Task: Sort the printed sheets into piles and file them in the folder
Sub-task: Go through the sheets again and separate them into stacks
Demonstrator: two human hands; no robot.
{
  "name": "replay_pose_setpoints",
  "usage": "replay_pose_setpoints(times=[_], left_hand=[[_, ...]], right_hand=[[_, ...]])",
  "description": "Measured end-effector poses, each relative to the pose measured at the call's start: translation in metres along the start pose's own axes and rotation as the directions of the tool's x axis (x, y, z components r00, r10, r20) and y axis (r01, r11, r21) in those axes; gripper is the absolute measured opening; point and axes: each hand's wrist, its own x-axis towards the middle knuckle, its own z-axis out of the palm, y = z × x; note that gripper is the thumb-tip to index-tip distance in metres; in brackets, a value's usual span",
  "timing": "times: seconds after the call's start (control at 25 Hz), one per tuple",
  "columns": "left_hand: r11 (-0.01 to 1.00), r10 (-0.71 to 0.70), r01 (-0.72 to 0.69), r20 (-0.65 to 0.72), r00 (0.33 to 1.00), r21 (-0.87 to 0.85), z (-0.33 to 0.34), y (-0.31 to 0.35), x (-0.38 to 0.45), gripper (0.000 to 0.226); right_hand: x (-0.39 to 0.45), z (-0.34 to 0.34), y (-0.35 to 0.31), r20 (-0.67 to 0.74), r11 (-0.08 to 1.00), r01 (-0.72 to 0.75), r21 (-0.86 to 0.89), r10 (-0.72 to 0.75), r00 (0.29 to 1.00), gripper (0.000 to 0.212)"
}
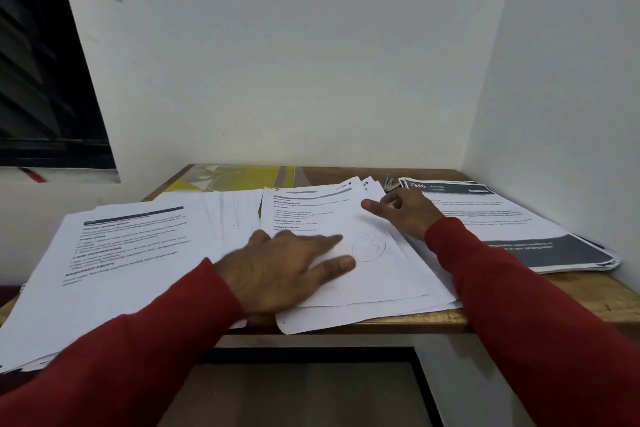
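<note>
left hand (277, 267), fingers straight, presses flat on middle pile (332, 239) at frame centre | right hand (405, 213), fingers spread loosely, rests on that pile's upper right edge, gripping nothing | left pile (114, 253) at lower left | right pile (502, 222) at right | folder (235, 177) behind, on table (554, 291)

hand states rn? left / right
Left hand: open, fingers flat on the middle pile.
Right hand: open, fingers resting on the same pile's far edge, gripping nothing.
</note>
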Motion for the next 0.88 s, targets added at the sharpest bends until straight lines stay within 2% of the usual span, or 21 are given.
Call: replay_pose_setpoints(times=[0.04, 0.12, 0.16, 0.24, 0.28, 0.36, 0.4, 0.52, 0.6, 0.76, 0.88], left_hand=[[0.997, -0.077, 0.077, -0.056, 0.995, -0.004, -0.007, -0.013, 0.01, 0.092], [0.954, -0.3, 0.294, -0.13, 0.945, -0.06, -0.023, -0.046, 0.035, 0.111], [0.922, -0.386, 0.376, -0.117, 0.915, -0.099, -0.026, -0.064, 0.049, 0.118], [0.873, -0.459, 0.443, -0.034, 0.888, -0.201, -0.021, -0.078, 0.068, 0.112], [0.865, -0.446, 0.424, -0.023, 0.895, -0.268, -0.016, -0.083, 0.076, 0.103], [0.852, -0.423, 0.35, -0.117, 0.899, -0.39, -0.004, -0.088, 0.085, 0.084], [0.841, -0.431, 0.328, -0.166, 0.887, -0.431, 0.002, -0.092, 0.088, 0.082], [0.786, -0.49, 0.285, -0.272, 0.828, -0.549, 0.01, -0.107, 0.094, 0.094], [0.752, -0.511, 0.249, -0.302, 0.805, -0.61, 0.011, -0.12, 0.096, 0.094], [0.697, -0.499, 0.133, -0.343, 0.796, -0.705, 0.01, -0.133, 0.096, 0.055], [0.732, -0.487, 0.152, -0.354, 0.799, -0.664, 0.012, -0.133, 0.097, 0.051]], right_hand=[[0.001, 0.001, 0.0, 0.013, 0.999, 0.012, -0.053, -0.012, 1.0, 0.055], [0.003, 0.003, 0.0, 0.035, 0.994, 0.011, -0.107, -0.007, 0.999, 0.053], [0.004, 0.003, 0.001, 0.037, 0.995, -0.009, -0.098, 0.013, 0.999, 0.049], [0.006, 0.002, 0.004, 0.032, 0.999, -0.037, -0.032, 0.038, 0.999, 0.045], [0.007, 0.001, 0.006, 0.029, 0.999, -0.035, 0.027, 0.034, 0.999, 0.044], [0.01, -0.001, 0.009, 0.026, 0.986, -0.032, 0.163, 0.028, 0.999, 0.045], [0.009, -0.001, 0.009, 0.02, 0.978, -0.038, 0.205, 0.035, 0.999, 0.045], [0.011, -0.003, 0.01, -0.05, 0.97, -0.083, 0.229, 0.097, 0.994, 0.035], [0.011, -0.005, 0.008, -0.098, 0.964, -0.107, 0.244, 0.134, 0.986, 0.027], [0.008, -0.009, 0.003, -0.148, 0.992, -0.098, 0.081, 0.109, 0.983, 0.02], [0.008, -0.008, 0.001, -0.138, 0.997, -0.078, 0.023, 0.081, 0.987, 0.028]])
